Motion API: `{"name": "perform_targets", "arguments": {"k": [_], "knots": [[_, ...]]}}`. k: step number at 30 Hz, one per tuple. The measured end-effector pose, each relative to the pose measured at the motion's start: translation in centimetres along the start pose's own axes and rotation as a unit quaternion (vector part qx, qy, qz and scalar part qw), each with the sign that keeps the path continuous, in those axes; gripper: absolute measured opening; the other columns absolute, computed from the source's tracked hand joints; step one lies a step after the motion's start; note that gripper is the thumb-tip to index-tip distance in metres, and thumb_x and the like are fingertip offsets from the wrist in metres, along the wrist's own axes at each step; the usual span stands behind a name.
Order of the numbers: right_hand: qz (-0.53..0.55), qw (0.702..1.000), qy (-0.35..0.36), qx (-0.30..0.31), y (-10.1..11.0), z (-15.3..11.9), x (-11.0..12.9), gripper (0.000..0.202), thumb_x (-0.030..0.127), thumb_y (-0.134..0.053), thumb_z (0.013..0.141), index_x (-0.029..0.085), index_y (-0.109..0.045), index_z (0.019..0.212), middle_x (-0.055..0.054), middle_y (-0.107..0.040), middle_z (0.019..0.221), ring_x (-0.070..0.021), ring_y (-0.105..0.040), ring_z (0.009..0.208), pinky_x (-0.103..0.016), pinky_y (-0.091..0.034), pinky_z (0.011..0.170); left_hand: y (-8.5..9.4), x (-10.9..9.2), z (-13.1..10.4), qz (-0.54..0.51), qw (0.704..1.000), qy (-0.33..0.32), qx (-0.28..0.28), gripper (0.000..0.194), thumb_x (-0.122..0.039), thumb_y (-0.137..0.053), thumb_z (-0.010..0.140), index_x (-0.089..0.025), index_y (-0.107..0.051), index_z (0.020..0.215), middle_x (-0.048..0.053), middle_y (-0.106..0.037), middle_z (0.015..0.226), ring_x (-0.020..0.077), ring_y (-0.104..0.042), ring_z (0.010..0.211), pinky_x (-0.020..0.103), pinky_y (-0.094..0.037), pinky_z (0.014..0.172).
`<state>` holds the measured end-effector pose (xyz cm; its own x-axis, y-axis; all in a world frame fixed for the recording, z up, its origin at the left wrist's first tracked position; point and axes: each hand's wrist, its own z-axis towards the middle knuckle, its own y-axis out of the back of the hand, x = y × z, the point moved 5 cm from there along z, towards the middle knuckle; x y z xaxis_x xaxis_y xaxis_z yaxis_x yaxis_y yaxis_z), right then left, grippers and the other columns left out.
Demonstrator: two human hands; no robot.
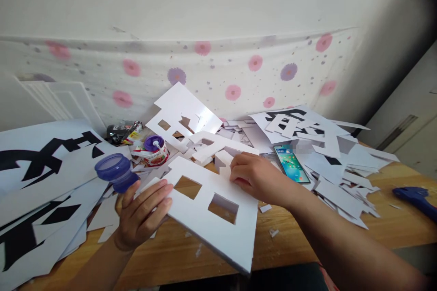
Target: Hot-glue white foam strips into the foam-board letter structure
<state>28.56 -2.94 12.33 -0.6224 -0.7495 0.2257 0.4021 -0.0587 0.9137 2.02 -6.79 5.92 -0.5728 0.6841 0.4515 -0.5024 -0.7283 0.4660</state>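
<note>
Between my hands is a white foam board piece (205, 207) with two square cut-out holes, tilted above the wooden table. My left hand (145, 211) grips its left edge, fingers lying on top and the thumb out of sight. At the board's far right edge, my right hand (254, 175) has its fingers curled and pressed together by a small white tab; whatever sits between the fingertips is hidden. Just behind lies another cut white piece (218, 143). A translucent blue plastic cup-shaped object (118, 170) stands beside my left hand.
Behind, a white sheet with cut-outs (179, 116) leans against the flowered cloth (205, 72). Printed sheets (41, 182) lie left; white scraps (341, 182), a lit phone (292, 163) and a blue tool handle (414, 198) lie right. A snack tub (157, 157) stands near a black can (118, 132).
</note>
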Motion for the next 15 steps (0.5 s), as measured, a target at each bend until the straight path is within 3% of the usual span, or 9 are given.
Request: {"name": "perform_targets", "arguments": {"k": [6,8,10,12,15], "knots": [[-0.067,0.998,0.003,0.018,-1.2,0.3,0.4,0.016,0.009,-0.050,0.089,0.016,-0.063,0.081,-0.006,-0.063,0.086,-0.0191,-0.053,0.078,-0.035,-0.044,0.076,-0.2,-0.4,-0.2,0.003,1.000,0.018,0.004,0.026,-0.009,-0.069,0.079,-0.019,-0.058,0.100,0.015,-0.070,0.113,0.0301,-0.063,0.115,0.056,-0.034,0.111],[-0.048,0.999,0.019,-0.007,-0.8,-0.1,0.5,0.015,0.009,-0.048,0.089,0.017,-0.060,0.084,-0.007,-0.063,0.087,-0.0199,-0.054,0.081,-0.036,-0.045,0.077,-0.2,-0.5,-0.4,0.009,0.999,0.034,0.002,0.023,-0.012,-0.068,0.081,-0.019,-0.057,0.100,0.016,-0.070,0.113,0.0299,-0.063,0.115,0.057,-0.036,0.109],[0.002,0.996,0.036,-0.080,0.3,-0.9,0.2,0.015,0.009,-0.047,0.090,0.019,-0.058,0.085,-0.007,-0.062,0.091,-0.0198,-0.056,0.085,-0.035,-0.047,0.078,0.0,-0.3,-0.8,0.015,0.998,0.061,-0.007,0.023,-0.015,-0.068,0.082,-0.018,-0.057,0.102,0.016,-0.069,0.113,0.0294,-0.064,0.114,0.056,-0.037,0.109],[0.049,0.976,0.036,-0.209,1.9,-2.4,-1.0,0.013,0.012,-0.049,0.091,0.021,-0.057,0.087,-0.006,-0.060,0.092,-0.0197,-0.058,0.088,-0.034,-0.048,0.077,0.1,0.0,-1.6,0.010,0.995,0.101,-0.021,0.028,-0.018,-0.069,0.082,-0.019,-0.056,0.106,0.016,-0.068,0.115,0.0290,-0.064,0.113,0.055,-0.041,0.107],[0.098,0.906,-0.045,-0.410,3.1,-5.7,-4.4,0.006,0.020,-0.055,0.091,0.023,-0.060,0.090,-0.005,-0.060,0.090,-0.0209,-0.059,0.089,-0.037,-0.048,0.080,0.1,0.6,-3.3,-0.025,0.978,0.202,-0.038,0.044,-0.018,-0.075,0.076,-0.021,-0.054,0.114,0.014,-0.066,0.119,0.0292,-0.064,0.112,0.053,-0.046,0.103]]}}
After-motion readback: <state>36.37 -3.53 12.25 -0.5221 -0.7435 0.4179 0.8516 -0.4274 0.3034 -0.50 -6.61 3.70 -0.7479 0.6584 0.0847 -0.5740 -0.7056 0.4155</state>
